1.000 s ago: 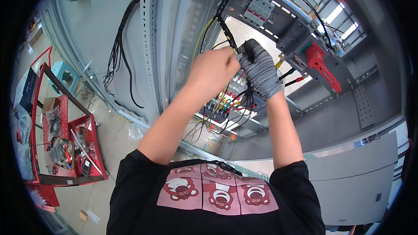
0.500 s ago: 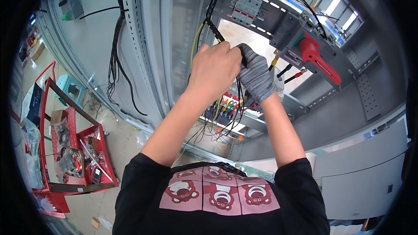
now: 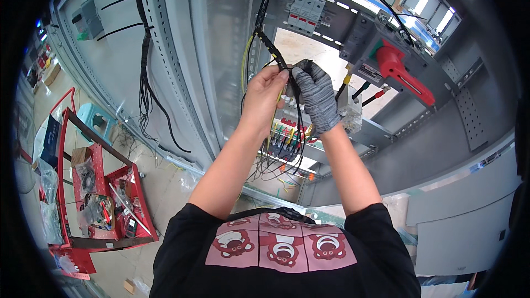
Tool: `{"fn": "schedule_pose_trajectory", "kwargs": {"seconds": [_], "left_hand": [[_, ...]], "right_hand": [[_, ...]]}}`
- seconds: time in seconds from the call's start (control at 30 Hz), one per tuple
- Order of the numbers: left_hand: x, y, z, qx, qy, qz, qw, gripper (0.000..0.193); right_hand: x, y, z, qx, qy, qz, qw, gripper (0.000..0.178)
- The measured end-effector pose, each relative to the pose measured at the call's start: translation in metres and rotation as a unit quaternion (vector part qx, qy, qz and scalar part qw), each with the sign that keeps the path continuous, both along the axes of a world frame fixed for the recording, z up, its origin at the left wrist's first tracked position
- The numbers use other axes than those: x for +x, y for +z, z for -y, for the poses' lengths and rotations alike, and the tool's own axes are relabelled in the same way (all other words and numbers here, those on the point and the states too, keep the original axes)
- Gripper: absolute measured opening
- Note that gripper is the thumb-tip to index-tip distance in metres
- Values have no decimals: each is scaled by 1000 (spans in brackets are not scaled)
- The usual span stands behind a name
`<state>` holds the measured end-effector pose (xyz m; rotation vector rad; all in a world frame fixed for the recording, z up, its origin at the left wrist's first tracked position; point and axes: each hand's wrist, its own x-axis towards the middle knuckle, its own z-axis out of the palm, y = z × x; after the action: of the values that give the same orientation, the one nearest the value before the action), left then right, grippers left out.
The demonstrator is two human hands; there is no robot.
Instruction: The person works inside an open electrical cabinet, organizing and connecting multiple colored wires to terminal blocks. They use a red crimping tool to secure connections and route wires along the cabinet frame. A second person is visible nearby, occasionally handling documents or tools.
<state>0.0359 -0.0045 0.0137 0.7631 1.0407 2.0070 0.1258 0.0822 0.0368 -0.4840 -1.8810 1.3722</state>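
Observation:
A black-wrapped wire bundle [image 3: 267,42] runs down inside the open grey cabinet to my hands. My bare left hand [image 3: 263,95] pinches it between thumb and fingers at its lower end. My right hand [image 3: 317,98], in a grey knitted glove, is closed on the bundle right beside the left fingertips; its grip is partly hidden. Below them, loose thin black wires [image 3: 298,138] hang down. A yellow-green wire [image 3: 244,63] hangs to the left of the bundle. Behind the hands is a row of terminals [image 3: 286,138] with coloured wires.
A red rotary handle [image 3: 403,74] juts out at the right, and a white fuse block [image 3: 305,14] sits on the upper rail. Another black cable bundle [image 3: 144,60] hangs along the left panel. At the left stand a red tool cart [image 3: 135,204] and a light-blue stool [image 3: 95,121].
My left hand has lowered and turned, so its thumb and fingertips now show on the bundle. The gloved hand has dipped slightly beside it. The view has shifted a little.

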Motion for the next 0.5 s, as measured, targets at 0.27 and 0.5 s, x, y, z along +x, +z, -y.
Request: {"fn": "schedule_pose_trajectory", "kwargs": {"seconds": [0.27,0.5], "left_hand": [[3,-2,-6,12,21,-53,998,16],[-9,2,-2,-26,-72,-81,994,14]], "right_hand": [[0,-26,-13,-308,78,-66,946,16],[14,-15,-7,-344,163,2,925,26]]}}
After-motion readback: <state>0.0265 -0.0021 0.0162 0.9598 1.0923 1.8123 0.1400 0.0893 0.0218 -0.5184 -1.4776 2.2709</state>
